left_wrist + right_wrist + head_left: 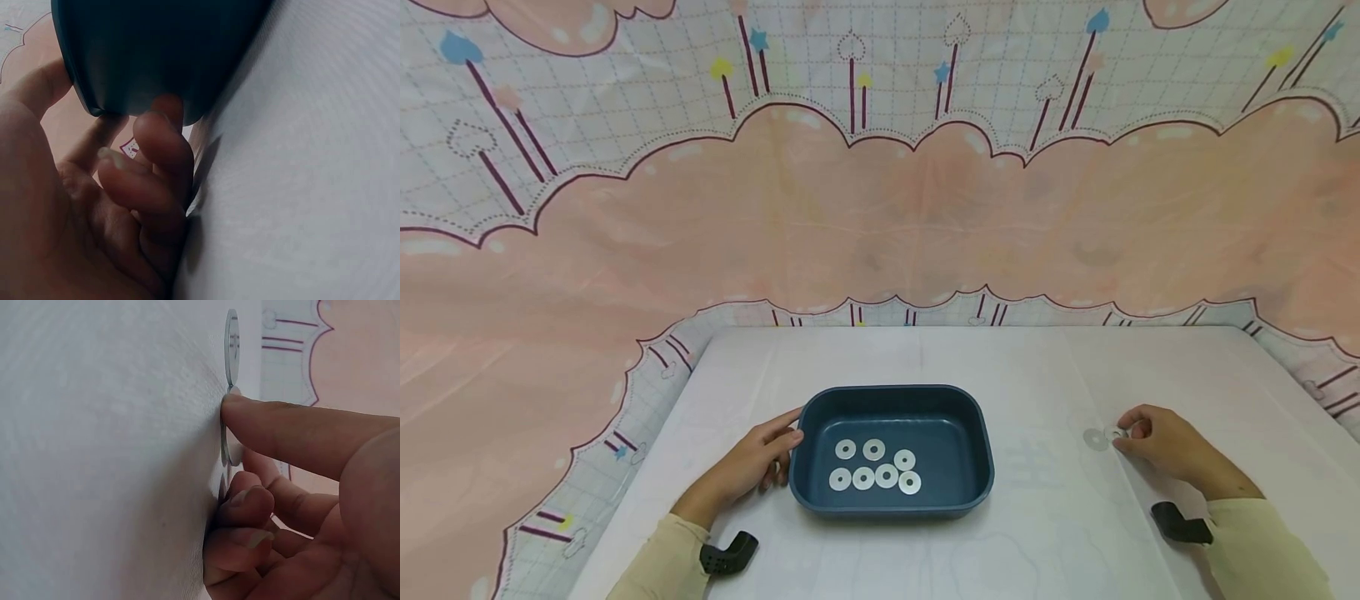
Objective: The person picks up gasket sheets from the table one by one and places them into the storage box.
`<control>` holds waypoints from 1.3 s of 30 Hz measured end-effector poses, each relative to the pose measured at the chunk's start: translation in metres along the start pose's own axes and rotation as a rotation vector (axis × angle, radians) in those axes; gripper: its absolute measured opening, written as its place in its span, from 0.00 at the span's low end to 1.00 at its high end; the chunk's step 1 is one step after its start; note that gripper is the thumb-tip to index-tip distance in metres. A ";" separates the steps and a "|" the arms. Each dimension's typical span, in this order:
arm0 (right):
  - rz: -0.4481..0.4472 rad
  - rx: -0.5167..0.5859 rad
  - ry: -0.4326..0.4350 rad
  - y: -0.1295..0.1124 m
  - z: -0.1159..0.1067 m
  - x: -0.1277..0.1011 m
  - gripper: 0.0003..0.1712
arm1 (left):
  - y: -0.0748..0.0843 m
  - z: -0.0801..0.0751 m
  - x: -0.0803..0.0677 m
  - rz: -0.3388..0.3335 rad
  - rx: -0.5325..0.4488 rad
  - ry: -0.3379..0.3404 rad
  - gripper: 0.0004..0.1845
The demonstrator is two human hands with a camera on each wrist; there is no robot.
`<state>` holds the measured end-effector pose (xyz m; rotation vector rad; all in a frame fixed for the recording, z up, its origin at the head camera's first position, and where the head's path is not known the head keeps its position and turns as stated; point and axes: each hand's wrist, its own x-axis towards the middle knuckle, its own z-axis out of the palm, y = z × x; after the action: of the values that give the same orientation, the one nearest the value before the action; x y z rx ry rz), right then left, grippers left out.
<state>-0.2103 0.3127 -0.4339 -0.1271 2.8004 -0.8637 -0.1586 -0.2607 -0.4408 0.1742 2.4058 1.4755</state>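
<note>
A dark blue rectangular tray (891, 510) rests on the white table, with several flat silvery washers (863, 477) lying in its left and middle part. My left hand (752, 462) holds the tray's left end, thumb and a finger at the rim; the other fingers curl beside its wall in the left wrist view. Off to the right, my right hand (1172, 446) has thumb and fingers on a washer (232, 440) at the table surface, partly covered by the thumb. Another washer (1095, 439) lies flat right beside it, edge to edge in the right wrist view.
The white tabletop (1037, 533) stretches around the tray, its back edge meeting a patterned peach-and-white cloth (925, 225). Black wrist devices (730, 554) sit at both sleeves, close over the table.
</note>
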 end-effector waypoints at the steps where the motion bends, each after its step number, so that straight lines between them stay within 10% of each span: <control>1: -0.003 0.005 0.003 0.000 0.000 0.000 0.20 | 0.000 0.000 0.000 0.000 0.000 0.001 0.31; 39: -0.086 0.048 0.029 -0.014 0.004 -0.007 0.10 | 0.000 0.000 0.001 0.009 0.013 -0.007 0.31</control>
<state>-0.2024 0.2997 -0.4275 -0.2307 2.8166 -0.9589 -0.1594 -0.2606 -0.4408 0.1931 2.4120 1.4612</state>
